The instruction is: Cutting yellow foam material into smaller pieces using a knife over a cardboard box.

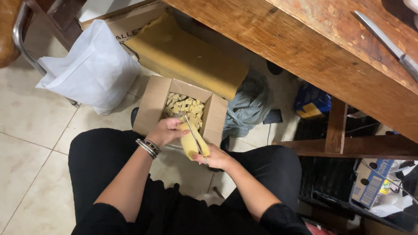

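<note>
My left hand point(165, 131), with metal bangles on the wrist, grips the upper end of a pale yellow strip point(191, 142). My right hand point(216, 158) holds a thin metal knife point(191, 129) whose blade lies along the strip. Both hands are over my lap, just in front of an open cardboard box point(154, 105) on the floor. The box holds several small yellow cut pieces point(185, 106).
A wooden table point(318, 49) with a long knife point(392, 48) on it is at the right. A white bag point(94, 70), a brown flat carton point(188, 53) and a grey plastic bag point(248, 104) lie on the tiled floor. Crates and boxes sit under the table.
</note>
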